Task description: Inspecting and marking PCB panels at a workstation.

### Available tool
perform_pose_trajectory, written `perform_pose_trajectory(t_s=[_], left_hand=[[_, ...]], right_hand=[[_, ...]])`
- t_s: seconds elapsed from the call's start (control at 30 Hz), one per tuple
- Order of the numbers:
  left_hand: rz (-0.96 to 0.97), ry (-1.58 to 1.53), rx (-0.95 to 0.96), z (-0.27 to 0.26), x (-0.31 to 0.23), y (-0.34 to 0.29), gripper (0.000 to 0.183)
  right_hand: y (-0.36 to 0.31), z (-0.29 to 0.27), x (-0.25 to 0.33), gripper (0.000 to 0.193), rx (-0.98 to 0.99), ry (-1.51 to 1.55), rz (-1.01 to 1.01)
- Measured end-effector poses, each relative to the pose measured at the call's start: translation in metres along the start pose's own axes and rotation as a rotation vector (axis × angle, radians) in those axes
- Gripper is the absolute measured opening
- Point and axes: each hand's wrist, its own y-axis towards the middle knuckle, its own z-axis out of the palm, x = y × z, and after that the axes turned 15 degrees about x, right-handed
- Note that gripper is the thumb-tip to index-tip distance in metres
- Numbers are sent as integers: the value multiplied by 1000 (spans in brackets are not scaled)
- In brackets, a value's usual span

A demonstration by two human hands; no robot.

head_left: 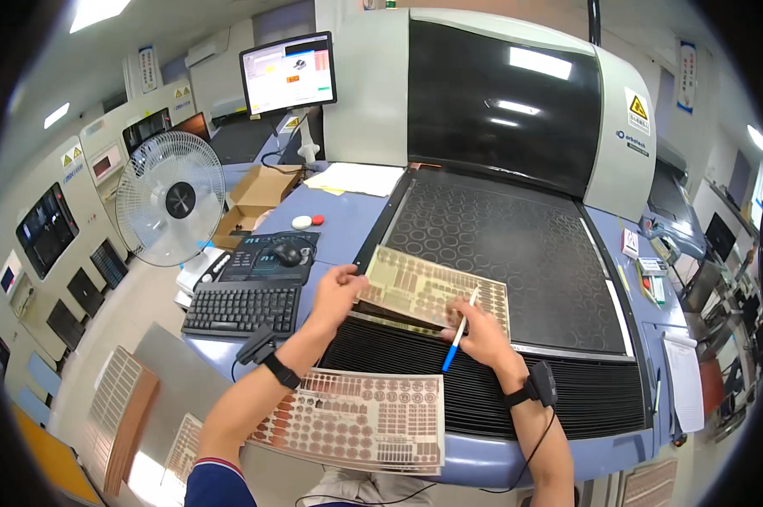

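A thin yellowish circuit board panel (415, 283), covered in rows of copper-coloured shapes, is tilted over the front of the machine's dark bed. My left hand (337, 297) has its fingers closed at the panel's left edge. On the near right side, my right hand (483, 334) holds a white marker pen (459, 338) with a blue end pointing down. Its fingers also touch the panel's near edge, and some fingertips are hidden. Below, a stack of similar circuit board panels (365, 414) lies at the table's front edge, between my forearms.
The inspection machine (500, 110) has a dark window above its bed (517, 253). Black ribbed bellows (567, 393) run along the front. Left are a keyboard (242, 310), mouse (287, 253), fan (172, 200) and monitor (288, 74). A notepad (682, 384) hangs at right.
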Motion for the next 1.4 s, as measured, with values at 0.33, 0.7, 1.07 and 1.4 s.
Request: perform_pose_trajectory(t_s=[0.33,0.7,1.07,1.4], left_hand=[[-47,-659,387,-11,-82,-109,58],[169,-776,52,-43,-49,-261,80],[387,-913,222,-57,-8,-308,95],[468,-832,192,-41,1,-314,94]], right_hand=[[-46,-37,58,50,-147,36,-183],[-80,-57,53,46,-180,1152,40],[-81,-49,45,47,-99,1208,-134],[-82,-49,41,47,-77,1233,-132]])
